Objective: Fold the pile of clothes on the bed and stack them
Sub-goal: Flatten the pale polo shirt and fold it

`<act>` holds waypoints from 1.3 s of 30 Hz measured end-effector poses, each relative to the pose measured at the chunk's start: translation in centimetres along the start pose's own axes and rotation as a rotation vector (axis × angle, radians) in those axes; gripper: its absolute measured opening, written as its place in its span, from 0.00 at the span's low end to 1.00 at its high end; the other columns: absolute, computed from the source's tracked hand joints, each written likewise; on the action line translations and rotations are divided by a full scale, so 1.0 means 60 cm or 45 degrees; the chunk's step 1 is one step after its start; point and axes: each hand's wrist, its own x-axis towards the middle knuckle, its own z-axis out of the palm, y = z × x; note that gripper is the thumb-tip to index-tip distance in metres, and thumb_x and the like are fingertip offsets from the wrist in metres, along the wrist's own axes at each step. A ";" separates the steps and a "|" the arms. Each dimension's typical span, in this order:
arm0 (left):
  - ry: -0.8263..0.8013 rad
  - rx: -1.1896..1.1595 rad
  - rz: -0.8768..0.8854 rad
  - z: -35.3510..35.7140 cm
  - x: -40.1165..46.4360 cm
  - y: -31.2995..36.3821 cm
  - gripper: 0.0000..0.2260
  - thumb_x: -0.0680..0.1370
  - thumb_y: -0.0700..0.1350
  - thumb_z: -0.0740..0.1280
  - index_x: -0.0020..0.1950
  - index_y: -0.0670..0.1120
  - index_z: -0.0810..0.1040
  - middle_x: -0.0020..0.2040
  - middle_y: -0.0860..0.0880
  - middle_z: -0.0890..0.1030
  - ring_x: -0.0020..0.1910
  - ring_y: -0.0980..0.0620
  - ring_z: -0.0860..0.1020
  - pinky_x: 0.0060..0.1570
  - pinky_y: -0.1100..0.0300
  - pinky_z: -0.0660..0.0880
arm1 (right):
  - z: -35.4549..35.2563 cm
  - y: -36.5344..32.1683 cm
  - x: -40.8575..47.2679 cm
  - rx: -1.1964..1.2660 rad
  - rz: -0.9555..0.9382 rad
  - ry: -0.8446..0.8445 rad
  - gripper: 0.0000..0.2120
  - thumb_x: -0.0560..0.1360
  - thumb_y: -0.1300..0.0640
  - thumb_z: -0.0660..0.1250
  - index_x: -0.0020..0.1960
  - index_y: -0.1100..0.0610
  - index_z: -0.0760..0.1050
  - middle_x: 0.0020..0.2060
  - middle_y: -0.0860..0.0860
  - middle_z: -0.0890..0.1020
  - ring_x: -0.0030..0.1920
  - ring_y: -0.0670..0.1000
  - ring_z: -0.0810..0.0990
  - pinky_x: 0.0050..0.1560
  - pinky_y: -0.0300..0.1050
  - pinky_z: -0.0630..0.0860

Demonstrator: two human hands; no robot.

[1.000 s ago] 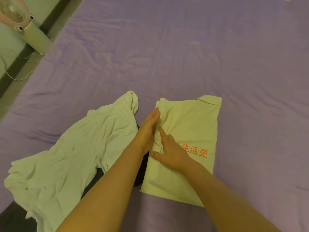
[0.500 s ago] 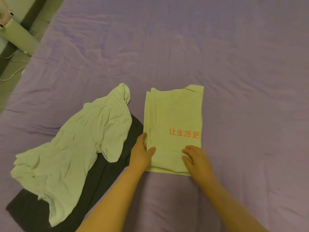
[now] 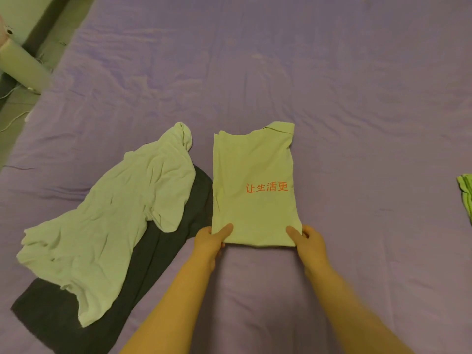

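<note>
Two garments unfolded at left: pale shirt [image 3: 107,215] crumpled over dark garment [image 3: 143,264] on purple bed [image 3: 357,98], just beside the work. Left hand [image 3: 210,241] pinching near-left corner of folded yellow shirt [image 3: 255,190], thumb on top, fingers hidden beneath; right hand [image 3: 310,241] clamped likewise on near-right corner, thumb over cloth, fingers curled under the edge. Long axis running directly away from both hands, collar at far end, hands equally near; next fold judged to carry near hem forward to collar; striped item [image 3: 466,192] at far right, possibly the stack.
</note>
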 end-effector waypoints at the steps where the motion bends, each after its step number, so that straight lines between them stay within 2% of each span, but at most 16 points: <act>1: -0.016 -0.082 -0.042 0.002 -0.010 -0.005 0.08 0.74 0.46 0.72 0.46 0.43 0.77 0.37 0.46 0.77 0.32 0.52 0.71 0.29 0.61 0.68 | -0.011 0.000 -0.007 0.047 0.007 -0.006 0.11 0.76 0.56 0.67 0.45 0.65 0.73 0.40 0.57 0.76 0.41 0.54 0.73 0.42 0.46 0.69; 4: -0.011 -0.400 -0.189 0.011 -0.052 -0.033 0.05 0.76 0.43 0.70 0.47 0.43 0.78 0.42 0.46 0.82 0.38 0.50 0.79 0.28 0.62 0.77 | -0.042 0.011 -0.042 0.270 0.095 -0.047 0.04 0.76 0.58 0.67 0.46 0.59 0.76 0.44 0.55 0.81 0.44 0.52 0.79 0.43 0.43 0.76; 6: -0.042 -0.527 -0.246 0.018 -0.086 -0.063 0.04 0.76 0.41 0.70 0.48 0.41 0.78 0.43 0.44 0.83 0.43 0.47 0.81 0.30 0.59 0.80 | -0.065 0.033 -0.071 0.383 0.174 -0.075 0.03 0.76 0.60 0.67 0.48 0.60 0.75 0.47 0.56 0.82 0.47 0.54 0.81 0.43 0.45 0.78; 10: -0.062 -0.510 -0.281 0.031 -0.164 -0.135 0.06 0.74 0.40 0.71 0.49 0.40 0.78 0.42 0.44 0.85 0.43 0.46 0.83 0.31 0.58 0.80 | -0.114 0.087 -0.132 0.482 0.281 -0.066 0.05 0.76 0.61 0.67 0.51 0.61 0.75 0.50 0.57 0.81 0.51 0.56 0.81 0.47 0.48 0.78; 15: -0.025 -0.422 -0.311 0.034 -0.256 -0.211 0.09 0.74 0.44 0.72 0.51 0.43 0.77 0.47 0.45 0.83 0.44 0.48 0.81 0.30 0.60 0.79 | -0.168 0.139 -0.210 0.507 0.315 -0.104 0.09 0.77 0.62 0.65 0.56 0.63 0.75 0.50 0.57 0.82 0.47 0.54 0.81 0.38 0.41 0.79; 19: -0.018 -0.449 -0.349 0.029 -0.325 -0.255 0.07 0.73 0.44 0.72 0.50 0.45 0.78 0.42 0.47 0.83 0.39 0.50 0.80 0.28 0.61 0.77 | -0.209 0.171 -0.264 0.541 0.330 -0.117 0.04 0.76 0.63 0.66 0.50 0.62 0.76 0.45 0.57 0.82 0.40 0.51 0.81 0.30 0.38 0.78; 20: -0.045 -0.491 -0.364 0.028 -0.338 -0.256 0.07 0.73 0.43 0.71 0.50 0.45 0.79 0.40 0.48 0.83 0.37 0.51 0.80 0.28 0.61 0.77 | -0.215 0.171 -0.272 0.560 0.323 -0.115 0.06 0.75 0.63 0.67 0.52 0.62 0.75 0.45 0.57 0.81 0.40 0.51 0.81 0.30 0.39 0.78; 22: -0.126 -0.630 -0.391 0.028 -0.356 -0.246 0.06 0.74 0.42 0.69 0.49 0.45 0.79 0.36 0.48 0.84 0.32 0.52 0.81 0.27 0.62 0.77 | -0.221 0.160 -0.275 0.612 0.289 -0.099 0.14 0.75 0.63 0.67 0.60 0.59 0.71 0.46 0.56 0.80 0.39 0.51 0.80 0.32 0.42 0.78; 24: -0.171 -0.820 -0.420 0.032 -0.362 -0.222 0.05 0.74 0.40 0.68 0.49 0.43 0.78 0.35 0.46 0.84 0.29 0.51 0.81 0.28 0.60 0.79 | -0.219 0.135 -0.269 0.711 0.248 -0.107 0.18 0.76 0.64 0.65 0.63 0.52 0.67 0.45 0.55 0.80 0.39 0.51 0.80 0.34 0.43 0.78; 25: -0.172 -0.923 -0.428 0.035 -0.359 -0.205 0.05 0.75 0.39 0.67 0.49 0.42 0.78 0.34 0.44 0.84 0.28 0.49 0.82 0.28 0.58 0.80 | -0.214 0.118 -0.263 0.776 0.236 -0.128 0.17 0.77 0.65 0.63 0.62 0.52 0.68 0.44 0.56 0.80 0.39 0.51 0.80 0.34 0.44 0.79; 27: -0.158 -1.120 -0.425 0.040 -0.346 -0.166 0.05 0.76 0.37 0.67 0.50 0.38 0.78 0.34 0.41 0.83 0.29 0.45 0.82 0.29 0.54 0.81 | -0.202 0.081 -0.246 0.887 0.245 -0.188 0.10 0.77 0.66 0.61 0.57 0.59 0.73 0.43 0.57 0.80 0.41 0.53 0.80 0.32 0.43 0.80; 30: -0.125 -1.297 -0.421 0.045 -0.311 -0.108 0.08 0.77 0.37 0.68 0.54 0.36 0.77 0.44 0.39 0.83 0.36 0.43 0.81 0.37 0.49 0.82 | -0.178 0.030 -0.211 0.990 0.315 -0.221 0.03 0.77 0.67 0.63 0.48 0.66 0.75 0.43 0.60 0.80 0.42 0.55 0.81 0.31 0.43 0.81; 33: -0.068 -1.364 -0.435 0.048 -0.267 -0.064 0.11 0.77 0.36 0.67 0.58 0.36 0.77 0.51 0.39 0.80 0.44 0.42 0.79 0.39 0.47 0.81 | -0.153 -0.011 -0.170 0.983 0.366 -0.242 0.04 0.77 0.66 0.63 0.45 0.66 0.75 0.42 0.60 0.80 0.39 0.55 0.83 0.32 0.45 0.82; 36: -0.039 -1.368 -0.456 0.052 -0.216 -0.033 0.08 0.78 0.36 0.66 0.56 0.35 0.77 0.58 0.39 0.78 0.50 0.41 0.78 0.50 0.46 0.76 | -0.126 -0.036 -0.123 0.883 0.417 -0.237 0.03 0.77 0.63 0.63 0.48 0.63 0.75 0.43 0.59 0.81 0.42 0.55 0.82 0.34 0.45 0.82; 39: -0.018 -1.275 -0.425 0.057 -0.168 -0.019 0.14 0.80 0.37 0.62 0.66 0.36 0.71 0.63 0.38 0.75 0.59 0.42 0.77 0.57 0.47 0.74 | -0.099 -0.046 -0.080 0.890 0.416 -0.220 0.08 0.79 0.63 0.62 0.57 0.64 0.73 0.48 0.60 0.79 0.46 0.56 0.81 0.41 0.48 0.83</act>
